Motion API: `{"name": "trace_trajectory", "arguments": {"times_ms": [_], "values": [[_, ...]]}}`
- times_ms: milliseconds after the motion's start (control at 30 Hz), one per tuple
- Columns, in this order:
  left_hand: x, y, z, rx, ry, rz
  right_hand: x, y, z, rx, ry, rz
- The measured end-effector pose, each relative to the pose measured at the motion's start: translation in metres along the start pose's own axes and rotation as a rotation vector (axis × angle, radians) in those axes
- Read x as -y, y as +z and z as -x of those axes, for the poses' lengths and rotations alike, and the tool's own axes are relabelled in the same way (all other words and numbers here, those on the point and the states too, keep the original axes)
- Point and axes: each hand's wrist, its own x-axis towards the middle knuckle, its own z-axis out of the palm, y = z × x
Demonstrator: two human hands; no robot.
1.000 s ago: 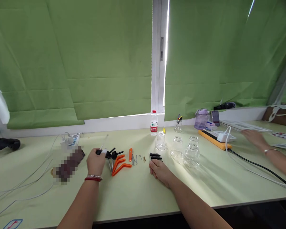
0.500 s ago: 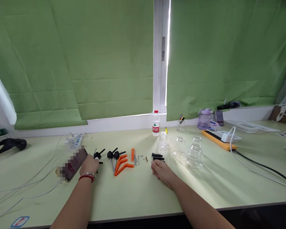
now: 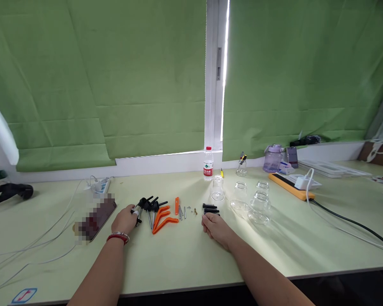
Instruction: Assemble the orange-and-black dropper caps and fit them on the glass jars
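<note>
Green blinds (image 3: 153,80) fill the upper frame, parted by a white window frame (image 3: 213,106) just right of centre; below them a pale green worktop (image 3: 175,267) spreads across the lower half.

Left of centre, the person's left hand (image 3: 124,221) is closed around part of a black-headed tool (image 3: 143,203) with a metal rod, at the near end of a row. Right of centre, the right hand (image 3: 218,229) rests with its fingers curled in, touching or just beside some short black pieces (image 3: 210,206); whether it holds anything is hidden.

Between the hands, two more black-headed rods (image 3: 155,206) lie close to the one in the left hand, beside a group of bent orange handles (image 3: 166,221). Rightward come a straight orange strip (image 3: 177,205), slim metal pins (image 3: 180,213) and tiny brass-coloured bits (image 3: 195,211).

Farther out, a dark phone (image 3: 107,211), partly pixelated, lies left of the left hand. Beyond the right hand stand clear glass cups (image 3: 217,187), apparently upside down, and behind them a red-capped water bottle (image 3: 208,165). Toward the right edge are an orange power strip (image 3: 287,186) and a purple bottle (image 3: 272,160); a black object (image 3: 15,192) sits at the far left.
</note>
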Motion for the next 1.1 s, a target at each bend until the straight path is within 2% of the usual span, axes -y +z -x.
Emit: {"name": "trace_trajectory", "arguments": {"times_ms": [133, 300, 533, 733, 1000, 1100], "values": [[0.004, -0.001, -0.001, -0.006, -0.008, -0.007, 0.000, 0.001, 0.000, -0.002, -0.001, 0.003], [0.001, 0.000, -0.001, 0.006, 0.062, -0.056, 0.001, 0.002, 0.000, -0.003, -0.003, 0.010], [-0.015, -0.001, 0.009, -0.091, 0.141, -0.257, -0.001, 0.001, 0.000, 0.001, -0.009, 0.010], [-0.021, 0.002, 0.011, -0.144, 0.183, -0.288, -0.004, 0.001, -0.001, 0.008, -0.020, 0.013], [-0.021, 0.005, 0.009, -0.177, 0.096, -0.229, -0.010, 0.000, -0.006, -0.004, -0.044, 0.031], [-0.023, 0.005, 0.010, -0.228, 0.087, -0.231, -0.010, 0.000, -0.006, -0.002, -0.044, 0.024]]}}
